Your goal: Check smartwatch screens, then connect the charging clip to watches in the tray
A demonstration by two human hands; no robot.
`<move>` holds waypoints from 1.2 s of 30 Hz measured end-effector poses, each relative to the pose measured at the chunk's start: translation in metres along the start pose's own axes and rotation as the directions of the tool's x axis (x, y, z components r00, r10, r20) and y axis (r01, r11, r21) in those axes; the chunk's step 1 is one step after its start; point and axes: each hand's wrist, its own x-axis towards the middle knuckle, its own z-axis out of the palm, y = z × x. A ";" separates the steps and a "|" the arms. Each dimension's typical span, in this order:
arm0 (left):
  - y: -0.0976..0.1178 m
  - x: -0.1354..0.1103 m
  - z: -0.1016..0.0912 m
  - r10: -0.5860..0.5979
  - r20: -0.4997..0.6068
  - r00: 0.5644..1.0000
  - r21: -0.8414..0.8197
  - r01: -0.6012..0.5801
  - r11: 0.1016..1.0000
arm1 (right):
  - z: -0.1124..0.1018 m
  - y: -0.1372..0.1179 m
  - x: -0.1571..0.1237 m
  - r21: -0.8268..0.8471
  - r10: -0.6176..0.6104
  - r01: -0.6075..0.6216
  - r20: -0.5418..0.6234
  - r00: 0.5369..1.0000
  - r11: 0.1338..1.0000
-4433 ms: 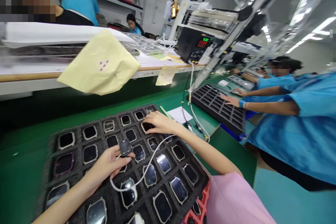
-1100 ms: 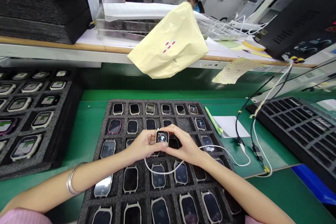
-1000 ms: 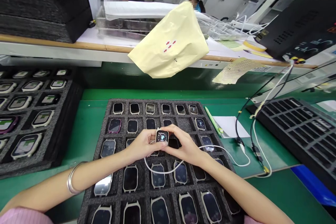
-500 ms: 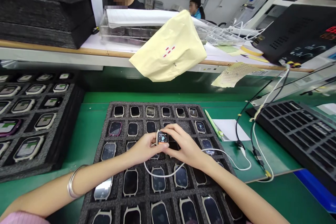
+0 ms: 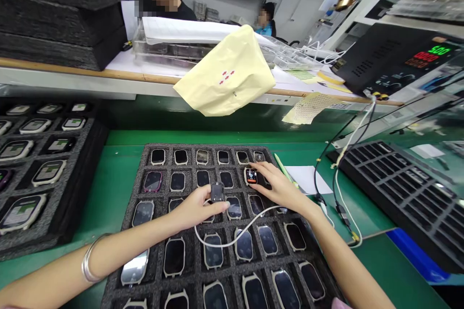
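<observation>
My left hand grips a small dark square charging dock between thumb and fingers. From it a white cable loops across to the right. My right hand pinches a smartwatch case by its edges; its screen is lit, with a red-orange patch at the bottom. That watch is at an upper right compartment of the black foam tray; I cannot tell whether it touches the bottom. Several strapless watches with dark screens lie in the other compartments, one of them purple-framed.
On the left stands another foam tray of watches. A green pen and white paper lie to the right, near hanging cables and a slotted black tray. Yellow paper overhangs the shelf. Two people are beyond.
My right hand has carried the lit watch away from the dock, right and slightly up, to a tray compartment. My left hand keeps the dock, its face now uncovered. The view has shifted slightly.
</observation>
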 end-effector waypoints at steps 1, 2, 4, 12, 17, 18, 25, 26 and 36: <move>0.000 0.000 0.000 0.005 0.001 1.000 -0.008 -0.005 1.000 | -0.001 -0.003 0.001 -0.010 -0.016 0.016 0.020 1.000 1.000; 0.001 0.000 0.001 0.008 0.001 1.000 -0.017 -0.008 1.000 | -0.002 -0.007 0.003 -0.014 -0.037 0.037 0.031 0.999 0.999; 0.002 -0.001 0.002 0.008 0.000 1.000 -0.038 -0.008 0.999 | -0.004 -0.019 0.012 -0.022 -0.092 0.094 0.052 0.994 0.995; 0.012 -0.003 0.003 -0.123 -0.053 0.991 0.032 0.125 0.992 | 0.011 -0.051 0.057 -0.226 -0.171 0.229 0.248 0.954 0.947; 0.012 -0.005 0.001 -0.122 -0.044 0.992 0.055 0.125 0.991 | 0.013 -0.049 0.059 -0.211 -0.151 0.191 0.193 0.970 0.959; 0.012 -0.005 0.001 -0.126 -0.044 0.991 0.052 0.128 0.990 | 0.011 -0.049 0.057 -0.192 -0.139 0.170 0.164 0.977 0.967; 0.010 -0.003 -0.001 -0.111 -0.025 0.994 0.025 0.111 0.993 | 0.001 -0.070 0.046 0.230 -0.212 0.198 0.038 0.976 0.953; 0.010 -0.003 -0.001 -0.109 -0.033 0.994 0.033 0.110 0.993 | 0.003 -0.074 0.045 0.237 -0.236 0.214 0.071 0.969 0.948; 0.004 -0.002 -0.003 -0.085 -0.074 0.994 0.007 0.086 0.996 | 0.025 -0.073 0.041 0.219 -0.249 0.227 0.078 0.965 0.949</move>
